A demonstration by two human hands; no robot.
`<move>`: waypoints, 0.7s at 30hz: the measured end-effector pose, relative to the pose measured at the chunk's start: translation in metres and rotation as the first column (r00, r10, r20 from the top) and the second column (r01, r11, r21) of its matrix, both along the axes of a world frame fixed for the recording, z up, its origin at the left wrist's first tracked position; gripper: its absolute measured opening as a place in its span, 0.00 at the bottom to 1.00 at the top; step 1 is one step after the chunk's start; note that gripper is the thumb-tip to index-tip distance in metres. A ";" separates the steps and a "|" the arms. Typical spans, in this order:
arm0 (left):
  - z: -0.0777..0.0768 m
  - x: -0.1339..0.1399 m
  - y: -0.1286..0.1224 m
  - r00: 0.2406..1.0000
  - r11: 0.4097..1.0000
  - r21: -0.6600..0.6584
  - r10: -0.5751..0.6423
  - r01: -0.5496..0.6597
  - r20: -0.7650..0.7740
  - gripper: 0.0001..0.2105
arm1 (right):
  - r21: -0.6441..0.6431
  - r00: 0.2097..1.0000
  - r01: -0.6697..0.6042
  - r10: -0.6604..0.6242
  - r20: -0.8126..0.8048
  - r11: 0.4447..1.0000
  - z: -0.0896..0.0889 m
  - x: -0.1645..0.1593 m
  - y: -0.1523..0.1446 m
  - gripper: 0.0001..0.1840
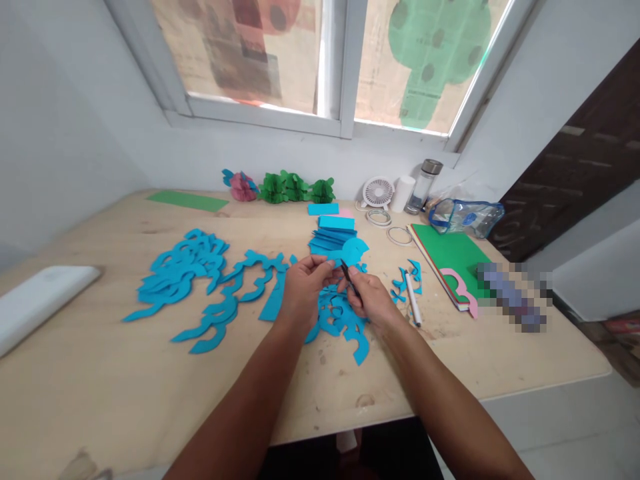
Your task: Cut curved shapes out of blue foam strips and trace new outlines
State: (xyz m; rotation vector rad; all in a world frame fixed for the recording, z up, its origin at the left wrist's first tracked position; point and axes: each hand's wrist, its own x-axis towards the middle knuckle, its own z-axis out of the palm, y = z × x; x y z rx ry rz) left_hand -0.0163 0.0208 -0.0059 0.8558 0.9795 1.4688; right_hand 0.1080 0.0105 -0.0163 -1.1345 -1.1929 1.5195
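Your left grip [305, 283] pinches blue paper [354, 251] over cut pieces [359, 348] on the counter [200, 400]; your right grip [373, 298] holds dark scissors [349, 275]. Turn the paper gently into the scissors, keeping your left grip clear of them.

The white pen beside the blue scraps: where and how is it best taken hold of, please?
Perhaps pinch the white pen across its near half, from above: it lies slim and flat, with blue scraps flanking its far half.
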 end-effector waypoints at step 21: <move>-0.001 0.000 0.000 1.000 1.000 0.002 0.011 -0.011 -0.015 0.12 | -0.014 1.000 0.002 -0.003 -0.016 1.000 -0.001 0.000 0.001 0.29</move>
